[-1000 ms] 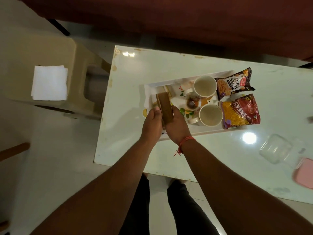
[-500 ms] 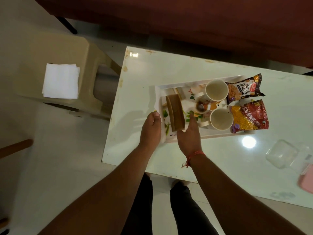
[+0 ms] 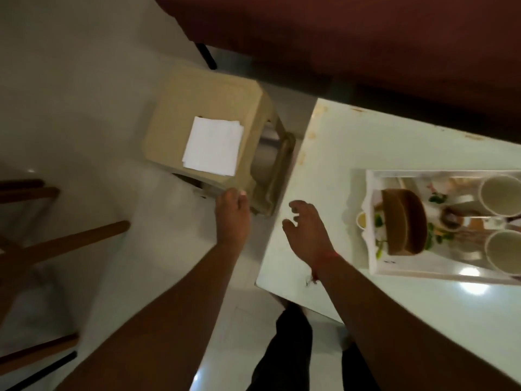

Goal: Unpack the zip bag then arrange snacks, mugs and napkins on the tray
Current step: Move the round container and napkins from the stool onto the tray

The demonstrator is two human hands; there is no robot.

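A white tray lies on the table at the right edge of view. In it stands a brown wooden holder on edge, beside two white mugs. A stack of white napkins rests on the beige plastic stool left of the table. My left hand is over the floor just below the stool's near corner, fingers loosely curled and empty. My right hand hovers over the table's left end, fingers spread and empty. The snack packets are out of view.
The glossy white table has its left edge close to the stool. Wooden chair legs stick in from the left over the tiled floor. A dark red sofa runs along the top. My legs show below the table's near edge.
Both hands let go of the brown holder, left standing in the tray, and moved left. The view swung left, so the stool with napkins is now central.
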